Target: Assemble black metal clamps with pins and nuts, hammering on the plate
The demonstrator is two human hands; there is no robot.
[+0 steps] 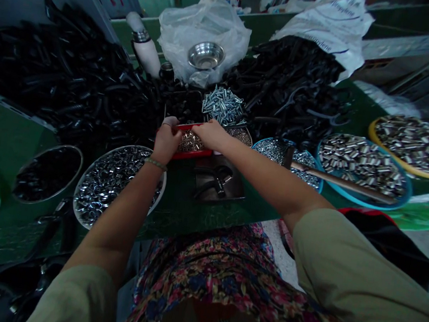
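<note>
Fingers of the left hand (166,140) were curled at the left end of the red tray (192,155); those of the right hand (211,134) bent down at its far edge, over the small brass-coloured screws (190,141). From my distant station I could not tell whether either set was pinching anything.

Taking that tray as my clock's centre, with the wearer at six, I saw a jointed black piece (218,180) with a spring on the dark plate (239,189) at five o'clock, untouched. I judged it at least partly put together, but could not tell whether it was complete.

Plenty lay loose: metal rings in the white basin (75,198) at eight, silvery screws (223,106) at one, and tiny metal parts in the blue tray (320,187) at three, with short cylinders in the blue basin (408,197) beyond. Black pieces were heaped at ten (55,80) and two (294,82), too dark and tangled for me to count any as finished.
</note>
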